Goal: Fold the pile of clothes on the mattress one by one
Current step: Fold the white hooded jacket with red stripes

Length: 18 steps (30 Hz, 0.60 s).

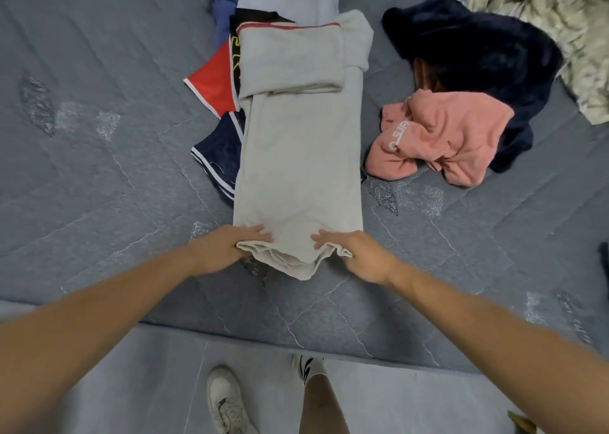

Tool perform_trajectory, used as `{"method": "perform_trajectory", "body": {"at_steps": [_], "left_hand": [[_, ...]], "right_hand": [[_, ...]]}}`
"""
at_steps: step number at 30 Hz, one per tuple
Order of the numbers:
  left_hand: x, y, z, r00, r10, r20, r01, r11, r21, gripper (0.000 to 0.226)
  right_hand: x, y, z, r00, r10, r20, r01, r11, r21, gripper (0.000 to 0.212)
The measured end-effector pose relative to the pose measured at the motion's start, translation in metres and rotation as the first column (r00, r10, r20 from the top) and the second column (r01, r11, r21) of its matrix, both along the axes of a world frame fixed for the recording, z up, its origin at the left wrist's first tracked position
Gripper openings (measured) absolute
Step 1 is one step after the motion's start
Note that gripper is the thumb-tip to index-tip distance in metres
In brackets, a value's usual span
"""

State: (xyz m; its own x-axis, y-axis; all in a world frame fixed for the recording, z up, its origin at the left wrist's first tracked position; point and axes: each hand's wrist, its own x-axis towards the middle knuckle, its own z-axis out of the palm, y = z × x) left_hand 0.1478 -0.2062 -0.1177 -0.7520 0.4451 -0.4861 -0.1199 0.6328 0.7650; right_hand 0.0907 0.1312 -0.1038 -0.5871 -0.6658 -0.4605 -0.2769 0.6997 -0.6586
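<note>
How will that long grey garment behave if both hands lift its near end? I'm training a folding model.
Probably floppy: the grey garment lies flat in soft layers, its near edge bunching where the left hand and right hand pinch it. The middle would likely sag. The far end, folded back, may slip open.

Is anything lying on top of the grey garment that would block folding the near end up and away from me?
Nothing visible does. Both hands, left and right, pinch the near end of the grey garment, whose top is bare.
</note>
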Motion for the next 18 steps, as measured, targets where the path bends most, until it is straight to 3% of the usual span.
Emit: {"method": "perform_trajectory", "body": {"at_steps": [3, 7, 10, 12, 14, 16, 18], "left_hand": [[-0.026, 0.0, 0.035, 0.971, 0.219, 0.091, -0.23, 0.963, 0.143, 0.02], [-0.065, 0.005, 0.067, 0.815, 0.56, 0.147, -0.578, 0.77, 0.27, 0.02], [-0.105, 0.011, 0.062, 0.725, 0.689, 0.012, -0.677, 0.709, 0.197, 0.015], [-0.129, 0.014, 0.047, 0.696, 0.708, -0.116, -0.707, 0.705, 0.06, 0.015], [-0.147, 0.022, 0.03, 0.705, 0.662, -0.254, -0.705, 0.693, -0.151, 0.029], [-0.151, 0.033, 0.023, 0.701, 0.556, -0.447, -0.706, 0.627, -0.329, 0.042], [-0.143, 0.046, 0.024, 0.649, 0.339, -0.681, -0.716, 0.573, -0.398, 0.057]], "right_hand": [[-0.032, -0.009, 0.037, 0.958, -0.284, 0.03, 0.285, 0.956, -0.072, 0.015], [-0.085, -0.029, 0.057, 0.874, -0.485, 0.034, 0.485, 0.866, -0.12, 0.027], [-0.126, -0.045, 0.052, 0.825, -0.562, -0.057, 0.553, 0.824, -0.124, 0.035], [-0.145, -0.052, 0.042, 0.817, -0.543, -0.194, 0.535, 0.839, -0.098, 0.025], [-0.156, -0.057, 0.026, 0.793, -0.495, -0.355, 0.517, 0.855, -0.035, 0.015], [-0.156, -0.06, 0.012, 0.737, -0.415, -0.533, 0.495, 0.869, 0.007, 0.035], [-0.151, -0.062, 0.005, 0.644, -0.294, -0.706, 0.43, 0.903, 0.016, 0.055]]}}
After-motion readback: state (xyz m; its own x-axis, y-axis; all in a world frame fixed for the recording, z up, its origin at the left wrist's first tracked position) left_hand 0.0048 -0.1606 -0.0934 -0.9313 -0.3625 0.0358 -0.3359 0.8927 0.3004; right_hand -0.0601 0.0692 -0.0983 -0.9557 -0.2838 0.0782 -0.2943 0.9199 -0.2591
